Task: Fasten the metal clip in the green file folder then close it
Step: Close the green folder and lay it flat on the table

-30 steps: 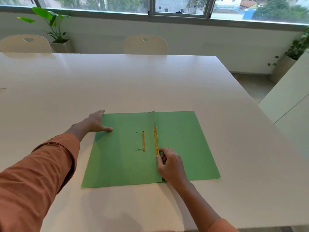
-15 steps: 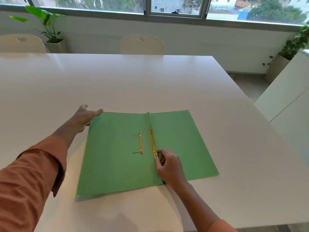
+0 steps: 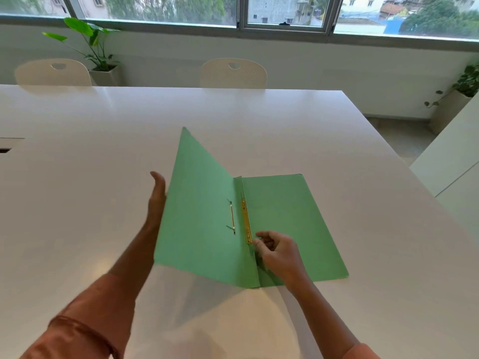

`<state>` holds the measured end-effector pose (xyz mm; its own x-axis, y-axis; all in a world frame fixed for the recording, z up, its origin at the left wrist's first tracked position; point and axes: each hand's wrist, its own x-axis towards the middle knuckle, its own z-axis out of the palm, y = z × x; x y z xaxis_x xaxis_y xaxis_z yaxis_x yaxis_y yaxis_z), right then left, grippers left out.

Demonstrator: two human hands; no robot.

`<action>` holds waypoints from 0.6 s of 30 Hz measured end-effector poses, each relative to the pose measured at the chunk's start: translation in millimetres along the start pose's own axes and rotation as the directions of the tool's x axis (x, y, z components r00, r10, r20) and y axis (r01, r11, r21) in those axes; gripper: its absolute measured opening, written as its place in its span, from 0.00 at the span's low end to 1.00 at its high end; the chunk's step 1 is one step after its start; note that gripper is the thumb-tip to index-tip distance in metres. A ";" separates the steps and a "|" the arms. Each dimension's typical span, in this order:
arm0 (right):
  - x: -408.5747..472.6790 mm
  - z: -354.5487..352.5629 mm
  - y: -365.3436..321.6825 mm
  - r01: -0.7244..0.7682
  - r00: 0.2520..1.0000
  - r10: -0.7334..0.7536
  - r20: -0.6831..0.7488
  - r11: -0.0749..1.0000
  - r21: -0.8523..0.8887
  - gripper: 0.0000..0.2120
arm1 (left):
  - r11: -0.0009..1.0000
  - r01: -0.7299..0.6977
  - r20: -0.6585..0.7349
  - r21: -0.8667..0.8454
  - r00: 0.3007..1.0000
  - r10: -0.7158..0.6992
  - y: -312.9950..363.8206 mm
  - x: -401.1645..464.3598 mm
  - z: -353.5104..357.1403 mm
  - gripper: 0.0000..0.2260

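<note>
A green file folder [image 3: 290, 224] lies on the white table [image 3: 103, 156]. Its right half rests flat; its left cover [image 3: 199, 216] is raised at an angle off the table. A gold metal clip strip [image 3: 246, 221] runs along the fold, and a second small metal bar [image 3: 232, 216] sits on the inside of the left cover. My left hand [image 3: 156, 200] is behind the lifted cover's outer edge, fingers straight, pushing it up. My right hand [image 3: 278, 251] rests on the flat half with its fingertips pressing the near end of the clip strip.
Two white chairs [image 3: 233, 73] stand at the table's far edge, with a potted plant [image 3: 96, 53] behind them and another plant [image 3: 466, 84] at the right. A white cabinet [image 3: 453, 161] stands to the right of the table.
My left hand slid off the cover to its outer edge, and the left cover rose from flat on the table to a steep tilt. My right hand stayed at the clip.
</note>
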<state>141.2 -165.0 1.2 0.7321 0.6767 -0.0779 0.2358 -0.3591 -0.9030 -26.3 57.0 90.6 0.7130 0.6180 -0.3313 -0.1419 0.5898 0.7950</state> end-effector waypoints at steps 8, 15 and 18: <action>17.1 -55.6 -19.6 -0.111 0.994 0.107 0.035 0.875 0.472 0.17 | 0.732 -0.143 0.092 0.666 0.990 0.109 -81.8 3.6 79.0 0.27; 42.6 -156.0 -9.5 -0.282 0.957 0.165 0.240 0.733 0.619 0.38 | 0.429 0.032 -0.067 0.903 0.996 0.065 -121.4 29.9 90.1 0.40; 46.6 -170.5 8.9 -0.205 0.979 0.195 0.066 0.952 0.227 0.25 | 0.405 0.099 -0.154 0.909 0.982 0.106 -127.6 36.4 91.9 0.41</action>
<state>286.4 -246.3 61.6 0.7204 0.6346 -0.2798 -0.0707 -0.3341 -0.9399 80.8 -43.5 23.8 0.5794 0.7496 -0.3198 0.6376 -0.1725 0.7508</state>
